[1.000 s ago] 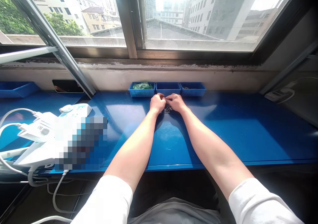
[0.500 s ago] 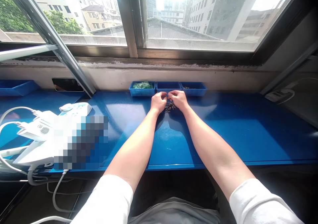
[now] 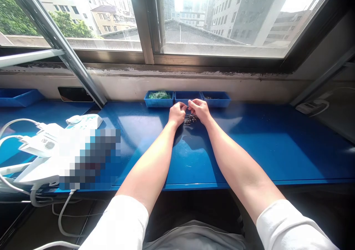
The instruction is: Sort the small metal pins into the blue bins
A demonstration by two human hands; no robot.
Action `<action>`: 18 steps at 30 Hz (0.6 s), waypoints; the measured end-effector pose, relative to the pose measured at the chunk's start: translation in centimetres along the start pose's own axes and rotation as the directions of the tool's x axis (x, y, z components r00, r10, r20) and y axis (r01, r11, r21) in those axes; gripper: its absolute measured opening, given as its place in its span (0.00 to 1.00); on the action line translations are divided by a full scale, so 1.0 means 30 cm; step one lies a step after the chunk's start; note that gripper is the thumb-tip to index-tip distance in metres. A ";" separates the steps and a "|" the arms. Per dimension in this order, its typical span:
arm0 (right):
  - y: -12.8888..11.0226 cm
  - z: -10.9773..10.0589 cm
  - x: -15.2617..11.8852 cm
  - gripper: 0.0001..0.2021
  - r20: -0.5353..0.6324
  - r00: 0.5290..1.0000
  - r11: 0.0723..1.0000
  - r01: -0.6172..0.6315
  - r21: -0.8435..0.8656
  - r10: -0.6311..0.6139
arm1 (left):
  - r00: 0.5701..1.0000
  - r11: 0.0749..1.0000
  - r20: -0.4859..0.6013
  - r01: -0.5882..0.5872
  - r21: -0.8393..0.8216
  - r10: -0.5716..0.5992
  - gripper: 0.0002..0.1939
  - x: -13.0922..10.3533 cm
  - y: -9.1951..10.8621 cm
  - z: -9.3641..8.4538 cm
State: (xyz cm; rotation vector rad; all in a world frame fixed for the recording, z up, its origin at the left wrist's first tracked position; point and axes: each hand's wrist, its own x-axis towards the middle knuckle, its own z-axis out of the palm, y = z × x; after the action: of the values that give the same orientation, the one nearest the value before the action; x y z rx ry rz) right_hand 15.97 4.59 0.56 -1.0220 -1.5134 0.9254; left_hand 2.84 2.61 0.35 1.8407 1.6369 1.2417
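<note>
My left hand (image 3: 176, 113) and my right hand (image 3: 200, 110) meet over the blue table, just in front of the bins. Both are closed, fingertips pinched round a small, thin dark piece (image 3: 187, 107) between them. It looks like a screw, but is too small to name surely. Below the fingers lies a loose pile of small metal pieces like screws (image 3: 190, 120). Behind the hands stand three blue bins: the left bin (image 3: 159, 104) has green stuff in it, the middle bin (image 3: 188, 94) is partly hidden by my hands, and the right bin (image 3: 220, 103) contains small metal bits.
A white power strip (image 3: 85, 121) with plugs and cables covers the table's left side, beside a blurred-out object. A metal rack post (image 3: 83, 72) rises behind it. Farther left are a dark phone-like slab (image 3: 73, 94) and another blue tray (image 3: 20, 100). A window frame (image 3: 219, 61) runs behind.
My right hand's fingertips have drawn slightly up and away from the left, so the gap between the hands is a bit wider. My left hand has barely moved.
</note>
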 end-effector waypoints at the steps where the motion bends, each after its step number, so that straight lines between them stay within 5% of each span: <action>1: -0.001 -0.002 -0.002 0.18 0.011 1.000 1.000 0.001 0.006 -0.001 | 1.000 1.000 -0.001 0.002 0.005 -0.002 0.10 0.000 0.000 0.000; 6: 0.005 -0.011 0.002 0.16 -0.020 0.999 0.999 0.035 -0.041 -0.036 | 0.999 1.000 -0.033 -0.021 0.001 0.021 0.11 0.004 -0.009 0.010; 9: 0.004 -0.017 0.014 0.16 -0.119 0.988 0.974 0.071 -0.215 -0.098 | 0.993 1.000 -0.121 0.011 0.002 -0.010 0.14 0.011 -0.021 0.014; 13: 0.005 -0.021 0.026 0.19 -0.167 0.973 0.818 0.037 -0.574 -0.161 | 0.982 0.994 -0.162 0.103 0.029 -0.097 0.15 0.017 -0.034 0.013; 18: 0.034 -0.019 0.039 0.29 -0.098 0.993 0.653 -0.028 -0.756 -0.071 | 0.988 0.991 -0.117 0.109 0.073 -0.100 0.15 0.016 -0.039 0.013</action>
State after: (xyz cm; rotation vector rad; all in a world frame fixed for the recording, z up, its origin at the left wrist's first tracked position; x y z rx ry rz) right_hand 16.57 6.07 0.10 -1.6129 -1.8439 0.1456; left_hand 2.44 3.45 -0.58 1.7335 1.8427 1.2736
